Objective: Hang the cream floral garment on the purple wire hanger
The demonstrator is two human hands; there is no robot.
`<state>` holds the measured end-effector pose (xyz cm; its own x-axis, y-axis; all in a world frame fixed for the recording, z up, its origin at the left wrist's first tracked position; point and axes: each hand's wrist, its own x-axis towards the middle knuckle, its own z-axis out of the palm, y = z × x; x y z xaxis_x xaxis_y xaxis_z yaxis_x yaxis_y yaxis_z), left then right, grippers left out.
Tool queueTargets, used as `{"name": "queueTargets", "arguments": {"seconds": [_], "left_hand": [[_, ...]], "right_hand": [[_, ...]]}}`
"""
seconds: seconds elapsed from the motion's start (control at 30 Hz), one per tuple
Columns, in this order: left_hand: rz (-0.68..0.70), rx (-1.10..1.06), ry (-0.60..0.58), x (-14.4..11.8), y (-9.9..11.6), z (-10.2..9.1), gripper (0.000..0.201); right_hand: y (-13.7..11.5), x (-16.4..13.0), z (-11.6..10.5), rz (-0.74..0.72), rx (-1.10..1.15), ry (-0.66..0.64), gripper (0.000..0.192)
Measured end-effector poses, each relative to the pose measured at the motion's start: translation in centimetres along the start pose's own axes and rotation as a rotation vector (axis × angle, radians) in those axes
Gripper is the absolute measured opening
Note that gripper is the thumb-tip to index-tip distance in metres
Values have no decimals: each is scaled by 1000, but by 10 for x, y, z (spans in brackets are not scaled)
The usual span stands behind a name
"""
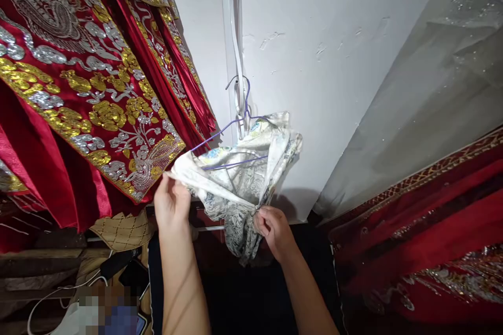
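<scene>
A pale patterned garment [251, 178] with blue and grey print hangs on a thin purple wire hanger [247, 99]. The hanger's hook hangs at a white strap [238, 47] that runs down the wall. My left hand [172, 199] pinches the garment's edge at its left end. My right hand [273, 227] is closed on the front edge of the neckline, low and right of the middle. Part of the hanger shows through the garment's opening, and the lower cloth falls in bunched folds between my hands.
Red robes [106, 110] with gold and silver sequins hang at the left. Behind the garment is a white wall [314, 63]. At the right hang a sheer, glittery cloth [444, 73] and red embroidered fabric [440, 241]. A white cable [58, 293] lies at the lower left.
</scene>
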<state>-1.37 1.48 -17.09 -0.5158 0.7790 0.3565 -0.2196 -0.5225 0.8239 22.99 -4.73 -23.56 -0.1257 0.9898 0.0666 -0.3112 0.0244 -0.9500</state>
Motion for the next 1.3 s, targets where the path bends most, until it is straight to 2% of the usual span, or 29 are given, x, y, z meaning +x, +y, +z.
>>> {"name": "queueTargets", "arguments": {"seconds": [0.1, 0.23, 0.3, 0.4, 0.43, 0.5, 0.53, 0.63, 0.67, 0.7, 0.77, 0.8, 0.9, 0.97, 1.03, 1.07, 1.1, 1.13, 1.2, 1.23, 1.3], "left_hand": [[-287, -109, 98, -30, -32, -7, 29], [-378, -94, 140, -71, -60, 7, 31], [-379, 28, 36, -82, -63, 11, 31], [-360, 265, -275, -89, -57, 14, 28], [-350, 305, -336, -91, -53, 15, 27], [-320, 301, -346, -95, -45, 20, 28], [-301, 266, -319, -98, -40, 24, 29], [-269, 78, -291, -109, -22, 43, 30], [-259, 23, -308, -114, -15, 50, 29], [-244, -9, -341, -118, -8, 58, 28], [-195, -16, -439, -127, 5, 72, 23], [-163, -2, -495, -130, 10, 78, 21], [-55, 33, -572, -133, 19, 87, 16], [-10, 76, -537, -129, 17, 86, 19], [-24, 143, -544, -120, 11, 79, 50], [-53, 190, -590, -115, 8, 75, 65], [-92, 242, -668, -110, 4, 70, 73], [-132, 296, -762, -106, 1, 66, 71], [-180, 399, -913, -99, -2, 56, 47], [-179, 449, -945, -96, -2, 51, 37], [-146, 565, -941, -88, 0, 38, 30]], "right_hand": [[-8, -6, -2, 18, -54, -62, 38], [-21, -8, -10, 11, -77, -121, 40], [-23, -11, -16, 16, -74, -102, 39], [-22, -14, -25, 46, -131, -111, 37], [-21, -14, -27, 61, -170, -140, 37], [-19, -13, -31, 83, -256, -174, 39], [-18, -12, -32, 68, -294, -139, 41], [-15, -8, -27, -97, -381, 91, 32], [-14, -7, -24, -169, -396, 135, 24], [-13, -6, -19, -230, -402, 147, 25], [-13, -3, -11, -287, -404, 135, 49], [-14, -2, -8, -290, -398, 148, 54], [-23, 3, -6, -234, -357, 182, 39], [-34, 5, -8, -176, -363, 125, 28], [-48, 6, -10, -155, -422, 66, 28], [-55, 6, -10, -166, -451, 47, 29], [-63, 7, -10, -190, -469, 35, 29], [-70, 8, -10, -223, -479, 30, 29], [-84, 15, -12, -258, -484, 45, 30], [-91, 21, -15, -257, -483, 78, 32], [-102, 37, -25, -292, -493, 158, 33]]}}
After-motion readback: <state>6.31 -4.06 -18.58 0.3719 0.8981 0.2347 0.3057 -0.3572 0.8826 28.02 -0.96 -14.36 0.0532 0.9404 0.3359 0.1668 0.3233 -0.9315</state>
